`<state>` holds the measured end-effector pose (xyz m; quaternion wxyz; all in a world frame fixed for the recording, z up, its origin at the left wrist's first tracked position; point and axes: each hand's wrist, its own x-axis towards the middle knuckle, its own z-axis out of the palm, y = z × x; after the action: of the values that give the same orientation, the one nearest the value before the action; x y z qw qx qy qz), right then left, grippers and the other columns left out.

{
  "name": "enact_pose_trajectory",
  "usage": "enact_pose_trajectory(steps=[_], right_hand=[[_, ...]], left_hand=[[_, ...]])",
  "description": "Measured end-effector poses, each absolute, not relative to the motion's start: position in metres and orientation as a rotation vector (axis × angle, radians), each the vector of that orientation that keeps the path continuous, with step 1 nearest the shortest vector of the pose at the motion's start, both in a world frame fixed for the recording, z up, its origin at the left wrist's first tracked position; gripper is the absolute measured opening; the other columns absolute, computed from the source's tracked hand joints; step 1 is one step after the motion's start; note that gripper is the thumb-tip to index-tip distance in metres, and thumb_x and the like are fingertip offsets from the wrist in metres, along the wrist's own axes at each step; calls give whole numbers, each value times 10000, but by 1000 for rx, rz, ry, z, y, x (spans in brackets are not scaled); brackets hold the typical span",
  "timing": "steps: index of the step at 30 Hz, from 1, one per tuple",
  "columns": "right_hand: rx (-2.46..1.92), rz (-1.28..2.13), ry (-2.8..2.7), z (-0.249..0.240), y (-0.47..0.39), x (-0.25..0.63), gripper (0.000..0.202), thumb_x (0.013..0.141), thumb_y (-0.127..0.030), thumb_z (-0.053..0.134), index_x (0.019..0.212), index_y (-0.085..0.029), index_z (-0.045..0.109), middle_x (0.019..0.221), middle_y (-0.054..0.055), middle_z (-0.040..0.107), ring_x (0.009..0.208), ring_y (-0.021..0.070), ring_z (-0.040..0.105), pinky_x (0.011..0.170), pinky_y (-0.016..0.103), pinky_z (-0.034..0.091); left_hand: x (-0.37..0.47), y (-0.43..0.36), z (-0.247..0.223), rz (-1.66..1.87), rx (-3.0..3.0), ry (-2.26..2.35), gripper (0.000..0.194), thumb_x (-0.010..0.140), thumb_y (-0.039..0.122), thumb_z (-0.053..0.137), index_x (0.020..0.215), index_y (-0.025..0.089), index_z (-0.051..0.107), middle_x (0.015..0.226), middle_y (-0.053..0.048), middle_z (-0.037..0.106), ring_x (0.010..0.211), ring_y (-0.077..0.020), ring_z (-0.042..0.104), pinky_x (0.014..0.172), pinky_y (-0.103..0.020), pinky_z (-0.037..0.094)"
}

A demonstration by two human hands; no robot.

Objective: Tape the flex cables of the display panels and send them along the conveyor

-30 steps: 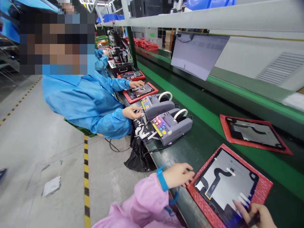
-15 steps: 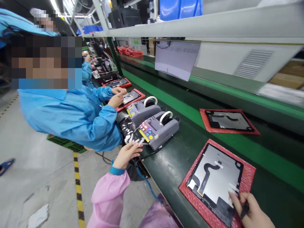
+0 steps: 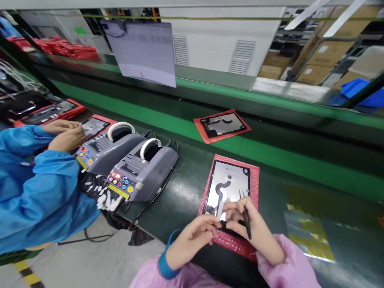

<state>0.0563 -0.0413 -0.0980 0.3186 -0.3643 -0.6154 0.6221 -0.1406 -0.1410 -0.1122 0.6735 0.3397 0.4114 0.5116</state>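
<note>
My left hand (image 3: 193, 238) hovers over the lower left of a tablet screen panel (image 3: 238, 180), a short piece of white tape (image 3: 220, 209) pinched at its fingertips. Black tweezers (image 3: 247, 224) rest in the grip of my right hand (image 3: 255, 224), above the lower part of the panel, with thumb and forefinger close to the tape. The panel lies silver back up, with a curved black flex cable (image 3: 220, 190) across it. Beneath it is a red bubble-wrap pouch (image 3: 254, 180). My hands hide the panel's lower end.
Two grey tape dispensers (image 3: 153, 172) stand to the left, tape scraps (image 3: 109, 200) at their front. A second panel (image 3: 223, 123) on red wrap lies farther back. Yellow-taped clear film (image 3: 312, 236) lies right. A co-worker's hands (image 3: 67, 134) work at far left.
My left hand has moved from the nearer dispenser over to the panel, carrying the tape. My right hand has come in from the panel's lower right edge. The view has swung right.
</note>
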Motion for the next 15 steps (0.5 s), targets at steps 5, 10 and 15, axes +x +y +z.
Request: enact_pose_trajectory(steps=[5,10,15], right_hand=[[-1063,1703,-1541,-80,-18,45,583,781,-551,821,779,-273,308,773,-9,693,644,171,611,601,292,472],[-1127,1487,-1377,-86,9,32,551,776,-509,832,777,-265,338,673,-63,592,622,142,553,617,272,426],[-1161,1484,-1504,-116,21,13,606,736,-629,813,746,-273,323,676,-24,677,633,177,605,667,316,455]], left_hand=[[-128,-121,-120,1105,747,920,409,913,499,720,1243,257,718,1107,-86,694,883,-171,637,771,-301,523],[-139,-118,-123,1124,935,1163,477,1000,559,521,1322,227,638,1104,-121,673,847,-206,654,630,-299,550],[-157,-107,-118,1155,1210,1365,301,1036,407,482,1132,222,699,1058,-96,671,912,-210,624,853,-358,523]])
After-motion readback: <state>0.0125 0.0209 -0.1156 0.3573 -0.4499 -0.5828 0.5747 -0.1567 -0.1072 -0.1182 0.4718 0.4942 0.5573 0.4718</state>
